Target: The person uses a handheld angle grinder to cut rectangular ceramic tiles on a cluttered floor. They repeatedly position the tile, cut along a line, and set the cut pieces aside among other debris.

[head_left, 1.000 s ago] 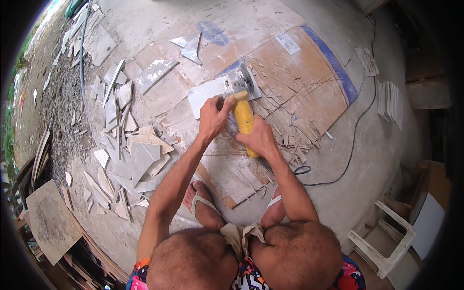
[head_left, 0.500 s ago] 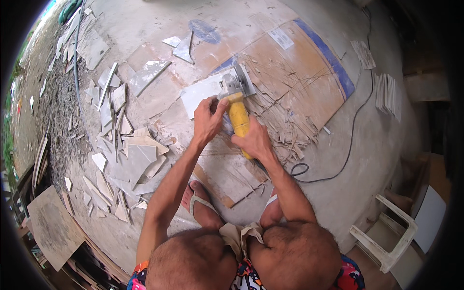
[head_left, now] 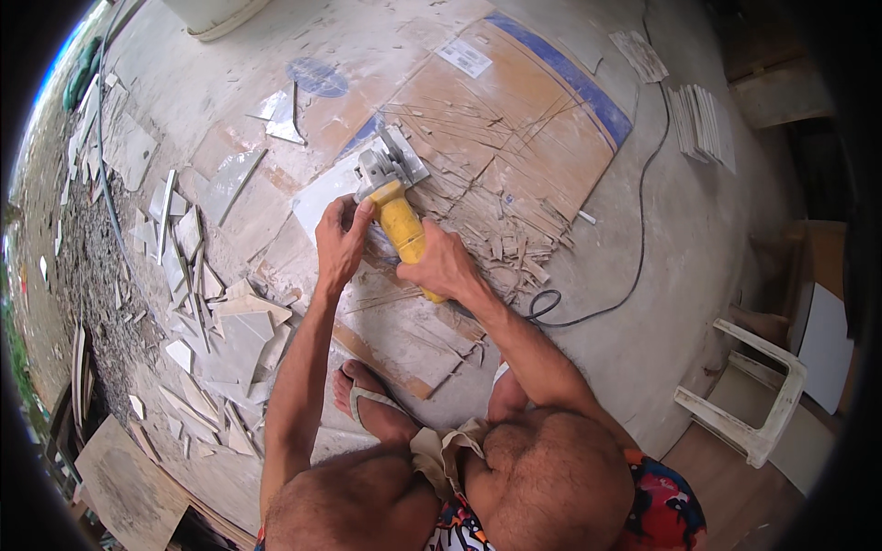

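Note:
A yellow angle grinder [head_left: 401, 226] with a grey metal head lies across a pale tile piece [head_left: 317, 204], its disc [head_left: 397, 152] over the tile's right part. My right hand [head_left: 443, 264] wraps the rear of the yellow body. Close to the grinder's neck, my left hand [head_left: 340, 244] has its thumb against the tool and its fingers curled at the tile's near edge; the fingertips are partly hidden. Beneath the tile lies dusty flattened cardboard [head_left: 542, 119] with a blue stripe.
Broken tile pieces [head_left: 241, 335] are heaped at the left. Thin offcuts [head_left: 514, 248] litter the cardboard. A black cord [head_left: 634, 266] loops across the floor at right. Stacked tile strips [head_left: 703, 124], a white plastic stool [head_left: 753, 395] and my sandalled foot [head_left: 372, 404] surround the work.
My view has shifted, so the scene sits further left and the base of a white container appears at the top. Both hands stay on the grinder, which looks slightly more tilted leftward.

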Tool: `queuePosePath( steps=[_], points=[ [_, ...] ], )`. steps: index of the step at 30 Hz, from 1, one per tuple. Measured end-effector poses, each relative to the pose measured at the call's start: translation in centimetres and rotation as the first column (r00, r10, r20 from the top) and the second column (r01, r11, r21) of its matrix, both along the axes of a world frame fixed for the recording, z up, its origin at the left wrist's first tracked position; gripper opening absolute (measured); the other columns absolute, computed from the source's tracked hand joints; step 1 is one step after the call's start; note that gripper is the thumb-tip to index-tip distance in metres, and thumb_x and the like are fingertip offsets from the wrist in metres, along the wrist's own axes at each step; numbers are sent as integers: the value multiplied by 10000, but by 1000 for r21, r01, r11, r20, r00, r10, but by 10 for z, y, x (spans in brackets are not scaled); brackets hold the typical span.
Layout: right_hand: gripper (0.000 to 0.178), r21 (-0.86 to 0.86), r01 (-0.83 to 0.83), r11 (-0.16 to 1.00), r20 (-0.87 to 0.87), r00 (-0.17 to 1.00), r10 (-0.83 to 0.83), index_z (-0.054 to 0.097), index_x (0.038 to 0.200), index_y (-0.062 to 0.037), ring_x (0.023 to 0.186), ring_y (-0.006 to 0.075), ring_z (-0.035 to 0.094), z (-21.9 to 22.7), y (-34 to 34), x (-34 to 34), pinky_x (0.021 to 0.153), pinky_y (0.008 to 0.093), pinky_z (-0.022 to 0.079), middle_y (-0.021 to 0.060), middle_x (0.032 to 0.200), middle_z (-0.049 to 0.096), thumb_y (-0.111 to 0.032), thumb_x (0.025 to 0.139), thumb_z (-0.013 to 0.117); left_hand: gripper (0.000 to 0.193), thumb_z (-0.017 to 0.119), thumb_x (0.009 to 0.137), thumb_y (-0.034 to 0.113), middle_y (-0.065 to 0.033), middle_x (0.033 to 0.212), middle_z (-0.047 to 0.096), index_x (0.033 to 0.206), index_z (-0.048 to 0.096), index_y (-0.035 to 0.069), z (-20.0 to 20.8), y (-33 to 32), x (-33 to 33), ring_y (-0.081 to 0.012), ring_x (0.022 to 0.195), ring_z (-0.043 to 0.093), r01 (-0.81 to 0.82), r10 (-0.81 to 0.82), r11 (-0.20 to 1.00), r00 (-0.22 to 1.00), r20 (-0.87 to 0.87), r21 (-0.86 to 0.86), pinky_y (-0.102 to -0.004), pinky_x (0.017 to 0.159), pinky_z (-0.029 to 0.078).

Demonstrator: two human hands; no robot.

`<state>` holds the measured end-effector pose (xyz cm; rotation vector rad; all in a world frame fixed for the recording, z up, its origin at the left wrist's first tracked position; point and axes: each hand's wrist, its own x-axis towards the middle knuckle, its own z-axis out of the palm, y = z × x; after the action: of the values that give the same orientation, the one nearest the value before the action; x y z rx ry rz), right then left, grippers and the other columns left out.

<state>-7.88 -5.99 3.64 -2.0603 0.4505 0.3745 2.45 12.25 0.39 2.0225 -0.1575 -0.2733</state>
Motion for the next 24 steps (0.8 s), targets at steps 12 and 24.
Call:
queuePosePath(
  steps=[12,24],
  points=[
    [585,3,-3,1000,1,1000,3,550,1144,57,945,512,740,0,1,-10,837,549,602,336,981,731,-273,734,805,580,768,1006,465,-111,944,727,1202,685,-75,-7,4,-4,-158,837,652,58,-57,994,998,20,-87,-326,787,552],
    [587,-5,-19,1000,18,1000,19,543,1144,57,929,520,736,-3,1,-20,830,559,601,331,950,725,-280,745,811,554,739,1026,472,-70,982,692,1216,678,-44,-9,12,-5,-134,883,602,150,-149,988,989,20,-47,-303,787,518]
  ],
)
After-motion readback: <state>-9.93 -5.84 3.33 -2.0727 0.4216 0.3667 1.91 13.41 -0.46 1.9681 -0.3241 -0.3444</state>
